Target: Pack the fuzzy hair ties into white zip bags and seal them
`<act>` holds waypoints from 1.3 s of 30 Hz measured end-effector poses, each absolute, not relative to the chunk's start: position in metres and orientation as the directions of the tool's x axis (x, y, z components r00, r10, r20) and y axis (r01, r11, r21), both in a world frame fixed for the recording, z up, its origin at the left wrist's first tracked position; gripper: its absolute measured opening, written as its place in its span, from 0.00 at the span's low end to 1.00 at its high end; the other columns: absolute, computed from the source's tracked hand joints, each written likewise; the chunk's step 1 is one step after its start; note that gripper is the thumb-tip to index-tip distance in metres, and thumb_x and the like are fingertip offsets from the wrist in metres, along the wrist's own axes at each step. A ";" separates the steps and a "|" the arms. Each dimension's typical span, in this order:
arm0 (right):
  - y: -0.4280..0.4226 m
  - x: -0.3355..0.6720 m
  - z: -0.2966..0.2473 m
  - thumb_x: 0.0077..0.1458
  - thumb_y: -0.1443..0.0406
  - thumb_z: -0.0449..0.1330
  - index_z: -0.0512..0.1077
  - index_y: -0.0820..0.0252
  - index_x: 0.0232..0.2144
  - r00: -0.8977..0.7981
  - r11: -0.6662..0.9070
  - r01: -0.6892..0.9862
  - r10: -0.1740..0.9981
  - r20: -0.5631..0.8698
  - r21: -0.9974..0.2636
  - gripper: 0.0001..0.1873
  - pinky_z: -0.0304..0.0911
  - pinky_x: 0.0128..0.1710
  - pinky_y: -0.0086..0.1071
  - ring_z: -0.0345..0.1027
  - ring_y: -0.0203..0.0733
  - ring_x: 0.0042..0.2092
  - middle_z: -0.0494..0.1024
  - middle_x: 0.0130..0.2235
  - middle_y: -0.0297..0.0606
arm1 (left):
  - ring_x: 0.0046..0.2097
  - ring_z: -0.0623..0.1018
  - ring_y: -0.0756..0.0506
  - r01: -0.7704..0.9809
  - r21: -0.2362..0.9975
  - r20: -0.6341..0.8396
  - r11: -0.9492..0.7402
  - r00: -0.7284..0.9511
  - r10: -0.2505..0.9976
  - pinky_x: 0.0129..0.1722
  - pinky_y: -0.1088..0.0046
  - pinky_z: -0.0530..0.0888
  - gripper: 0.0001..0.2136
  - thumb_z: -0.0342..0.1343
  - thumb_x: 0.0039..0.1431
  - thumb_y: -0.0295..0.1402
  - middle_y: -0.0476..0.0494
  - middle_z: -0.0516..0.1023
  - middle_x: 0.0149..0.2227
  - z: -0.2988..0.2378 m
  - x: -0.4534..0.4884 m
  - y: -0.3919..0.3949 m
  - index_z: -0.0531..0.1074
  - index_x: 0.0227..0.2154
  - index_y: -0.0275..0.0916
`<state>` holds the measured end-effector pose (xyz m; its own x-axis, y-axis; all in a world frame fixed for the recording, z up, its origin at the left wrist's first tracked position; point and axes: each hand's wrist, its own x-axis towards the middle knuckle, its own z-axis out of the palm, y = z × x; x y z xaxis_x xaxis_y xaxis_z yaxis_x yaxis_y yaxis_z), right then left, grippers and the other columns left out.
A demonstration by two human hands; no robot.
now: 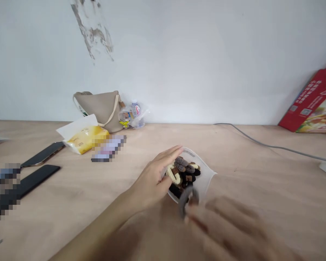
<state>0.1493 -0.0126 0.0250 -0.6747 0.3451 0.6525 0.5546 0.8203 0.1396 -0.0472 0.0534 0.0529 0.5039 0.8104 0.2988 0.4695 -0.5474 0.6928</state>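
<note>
Both hands are at the bag in front of me. My left hand (pixel 152 177) lies spread and slightly curved over the near side of a clear plastic pouch (pixel 203 181), pressing it against the plywood tabletop (pixel 260 188) (more a flat steadying press than a tight grip). My right hand (pixel 222 228) is a blur at the pouch's near edge. It seems closed on a grey fabric hair tie (pixel 186 201), but the blur keeps me from telling whether it really pinches it.

The pouch lies tilted near the middle of the table, with most of its contents in place: a packed cluster of fuzzy brown, cream and black hair ties (pixel 183 174) fills it, and only the grey one sits out at the edge.

Off to my left are a black phone (pixel 40 154), a second black phone (pixel 39 179) and a yellow packet (pixel 87 139). Against the wall stand a beige tote bag (pixel 97 108), a water bottle (pixel 135 110) in a plastic bag and a red carton (pixel 312 101), and a grey cable (pixel 271 146) runs across the wood to my right.
</note>
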 end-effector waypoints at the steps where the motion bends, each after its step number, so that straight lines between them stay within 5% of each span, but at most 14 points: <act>1: -0.007 0.156 0.033 0.61 0.71 0.49 0.72 0.59 0.39 -0.639 0.799 0.587 0.356 0.682 0.132 0.12 0.67 0.37 0.33 0.71 0.40 0.39 0.79 0.42 0.37 | 0.64 0.58 0.44 0.445 0.729 0.279 -0.519 0.499 0.820 0.63 0.61 0.52 0.32 0.46 0.48 0.19 0.50 0.59 0.63 0.057 -0.047 0.053 0.61 0.58 0.43; 6: 0.022 0.191 0.043 0.54 0.58 0.61 0.67 0.55 0.48 -0.626 0.783 0.622 0.512 0.589 -0.019 0.20 0.63 0.48 0.49 0.58 0.55 0.56 0.64 0.58 0.48 | 0.62 0.61 0.41 0.325 0.905 0.058 -0.276 0.547 0.835 0.61 0.60 0.57 0.29 0.51 0.49 0.23 0.50 0.63 0.61 0.083 -0.047 0.057 0.64 0.57 0.44; 11: 0.036 0.208 0.037 0.60 0.68 0.52 0.71 0.53 0.38 -0.580 0.779 0.527 0.621 0.527 -0.338 0.09 0.68 0.35 0.28 0.71 0.36 0.39 0.76 0.40 0.36 | 0.59 0.66 0.42 0.303 0.940 -0.094 -0.157 0.671 0.735 0.56 0.63 0.64 0.24 0.54 0.53 0.28 0.49 0.65 0.59 0.095 -0.070 0.072 0.66 0.55 0.47; 14: 0.040 0.204 0.033 0.58 0.62 0.55 0.73 0.53 0.34 -0.356 0.624 0.575 0.773 0.524 -0.530 0.07 0.67 0.31 0.28 0.71 0.37 0.32 0.77 0.32 0.34 | 0.58 0.67 0.41 0.258 0.949 0.002 -0.182 0.572 0.820 0.53 0.65 0.67 0.38 0.66 0.41 0.29 0.47 0.68 0.58 0.081 -0.084 0.074 0.61 0.57 0.51; 17: 0.044 0.202 0.027 0.49 0.54 0.61 0.75 0.53 0.36 0.004 0.384 0.569 0.883 0.469 -0.727 0.14 0.66 0.29 0.31 0.71 0.40 0.29 0.77 0.27 0.33 | 0.42 0.77 0.43 0.254 0.949 0.094 -0.188 0.340 0.936 0.42 0.69 0.72 0.09 0.62 0.48 0.35 0.45 0.80 0.39 0.061 -0.083 0.071 0.77 0.34 0.41; 21: 0.049 0.214 0.021 0.46 0.50 0.63 0.76 0.56 0.26 0.116 0.296 0.474 0.912 0.392 -0.829 0.15 0.67 0.32 0.34 0.71 0.44 0.32 0.78 0.28 0.37 | 0.30 0.73 0.48 0.287 0.934 0.195 -0.213 0.092 0.977 0.32 0.75 0.69 0.09 0.60 0.48 0.38 0.50 0.76 0.24 0.049 -0.071 0.069 0.75 0.21 0.38; 30: 0.050 0.232 0.027 0.52 0.52 0.59 0.74 0.56 0.27 -0.017 0.326 0.535 0.927 0.376 -0.780 0.14 0.66 0.33 0.37 0.70 0.44 0.32 0.77 0.28 0.36 | 0.26 0.68 0.51 0.270 0.948 0.155 -0.167 0.065 0.986 0.25 0.77 0.65 0.09 0.59 0.48 0.38 0.49 0.75 0.24 0.053 -0.053 0.062 0.77 0.25 0.37; 35: 0.038 0.186 0.053 0.57 0.61 0.53 0.72 0.54 0.40 -0.121 0.440 0.832 0.737 0.665 -0.337 0.11 0.63 0.41 0.46 0.71 0.48 0.42 0.78 0.41 0.39 | 0.25 0.68 0.50 0.296 0.932 0.202 -0.209 0.052 0.978 0.24 0.78 0.65 0.09 0.59 0.49 0.39 0.50 0.71 0.21 0.055 -0.047 0.057 0.77 0.25 0.38; 39: 0.036 0.117 0.080 0.56 0.67 0.55 0.74 0.56 0.38 -0.432 0.567 0.822 0.683 0.590 -0.054 0.09 0.52 0.52 0.54 0.68 0.50 0.47 0.77 0.44 0.39 | 0.27 0.69 0.50 0.269 0.933 0.227 -0.239 0.073 0.971 0.27 0.76 0.67 0.08 0.59 0.49 0.38 0.50 0.73 0.22 0.060 -0.047 0.049 0.77 0.23 0.38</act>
